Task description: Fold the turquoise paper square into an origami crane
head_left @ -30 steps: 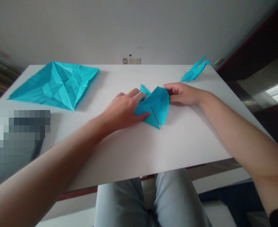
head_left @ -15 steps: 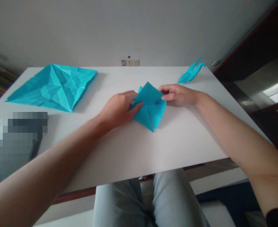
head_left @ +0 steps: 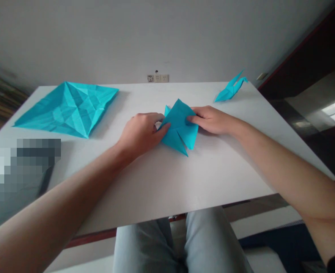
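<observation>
A partly folded piece of turquoise paper [head_left: 180,129] lies on the white table [head_left: 167,178] in the middle. My left hand [head_left: 140,132] pinches its left edge with curled fingers. On the right edge my right hand [head_left: 209,119] grips it, thumb on top of a raised flap. The flap stands up between the two hands, and a pointed tip of the paper sticks out toward me.
A large creased turquoise sheet [head_left: 67,108] lies opened out at the far left of the table. A finished turquoise paper crane [head_left: 230,90] stands at the far right corner. A blurred-out object [head_left: 16,170] sits at the left edge. Wall sockets [head_left: 156,78] are behind the table.
The right-hand flap of the paper has been lifted and brought over toward the middle. Both hands have closed in on the piece, which now looks narrower.
</observation>
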Tool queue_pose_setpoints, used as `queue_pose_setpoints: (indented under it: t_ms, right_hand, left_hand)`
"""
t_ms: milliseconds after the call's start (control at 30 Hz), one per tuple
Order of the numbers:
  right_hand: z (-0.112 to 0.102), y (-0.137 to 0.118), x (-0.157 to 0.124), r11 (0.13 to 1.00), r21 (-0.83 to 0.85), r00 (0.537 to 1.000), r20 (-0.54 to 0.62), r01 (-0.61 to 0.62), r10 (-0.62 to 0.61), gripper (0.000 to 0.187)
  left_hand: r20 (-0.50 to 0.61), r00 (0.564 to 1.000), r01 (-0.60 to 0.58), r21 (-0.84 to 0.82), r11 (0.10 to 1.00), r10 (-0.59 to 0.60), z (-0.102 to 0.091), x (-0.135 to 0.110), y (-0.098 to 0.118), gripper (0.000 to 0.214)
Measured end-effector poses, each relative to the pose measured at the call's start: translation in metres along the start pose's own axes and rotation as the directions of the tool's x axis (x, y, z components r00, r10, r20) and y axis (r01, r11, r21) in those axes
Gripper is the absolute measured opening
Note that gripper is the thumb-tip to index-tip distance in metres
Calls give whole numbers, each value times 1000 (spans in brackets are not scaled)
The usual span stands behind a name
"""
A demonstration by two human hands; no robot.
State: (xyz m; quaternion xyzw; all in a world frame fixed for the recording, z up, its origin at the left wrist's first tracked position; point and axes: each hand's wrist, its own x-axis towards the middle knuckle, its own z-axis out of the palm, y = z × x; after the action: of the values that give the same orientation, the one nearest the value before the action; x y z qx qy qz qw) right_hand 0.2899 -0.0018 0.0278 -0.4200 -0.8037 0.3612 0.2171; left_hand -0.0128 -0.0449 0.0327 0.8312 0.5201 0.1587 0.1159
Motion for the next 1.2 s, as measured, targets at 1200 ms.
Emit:
queue_pose_setpoints:
  t_ms: [1200]
  right_hand:
    - [-4,18,3,885,448,991,98,-123,88,75]
  left_hand:
    - [-3,1000,-13,-15,1000,13,2,1,-3,41]
